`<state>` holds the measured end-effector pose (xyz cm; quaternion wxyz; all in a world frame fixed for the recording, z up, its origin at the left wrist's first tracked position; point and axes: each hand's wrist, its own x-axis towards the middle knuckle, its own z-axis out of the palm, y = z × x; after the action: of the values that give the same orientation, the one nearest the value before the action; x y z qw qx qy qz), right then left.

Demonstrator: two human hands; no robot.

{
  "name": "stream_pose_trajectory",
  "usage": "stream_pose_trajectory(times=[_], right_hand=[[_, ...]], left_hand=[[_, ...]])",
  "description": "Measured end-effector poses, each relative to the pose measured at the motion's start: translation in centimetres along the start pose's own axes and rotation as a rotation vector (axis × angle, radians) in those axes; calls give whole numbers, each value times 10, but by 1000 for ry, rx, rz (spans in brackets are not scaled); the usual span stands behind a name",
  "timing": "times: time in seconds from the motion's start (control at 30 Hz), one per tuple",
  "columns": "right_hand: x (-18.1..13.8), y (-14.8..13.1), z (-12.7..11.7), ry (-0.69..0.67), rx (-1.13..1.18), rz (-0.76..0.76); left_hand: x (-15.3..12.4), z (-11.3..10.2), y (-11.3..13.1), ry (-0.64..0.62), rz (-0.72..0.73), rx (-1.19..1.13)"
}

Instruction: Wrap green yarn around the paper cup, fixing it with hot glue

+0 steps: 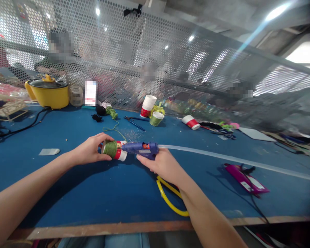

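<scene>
Yarn-wrapped cup [122,156]: on its side over the blue table [80,193], left hand [89,150] clamped around its wrapped end. Right hand [166,167] grips the glue gun [142,148] beside the cup, nozzle [123,147] at the edge of the yarn [110,148]. Hazard: should the cup roll, hot glue could stray onto the left fingers [104,157].

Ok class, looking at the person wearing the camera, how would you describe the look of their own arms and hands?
Both the left hand and right hand are ungloved. The left forearm and right forearm show no sleeves, and neither wrist shows a watch or bracelet.
</scene>
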<state>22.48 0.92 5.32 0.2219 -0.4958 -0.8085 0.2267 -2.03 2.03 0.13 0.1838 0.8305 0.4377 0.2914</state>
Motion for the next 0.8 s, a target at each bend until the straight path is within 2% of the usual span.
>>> stream_pose_trajectory(times=[0.43, 0.63, 0.8], right_hand=[[7, 6, 2, 55, 52, 1], [9, 2, 3, 5, 133, 127], [20, 13, 0, 0, 325, 203]], left_hand=[[-2, 2, 5, -5, 130, 65], [-2, 3, 4, -5, 168, 77], [-2, 5, 4, 3, 123, 100]])
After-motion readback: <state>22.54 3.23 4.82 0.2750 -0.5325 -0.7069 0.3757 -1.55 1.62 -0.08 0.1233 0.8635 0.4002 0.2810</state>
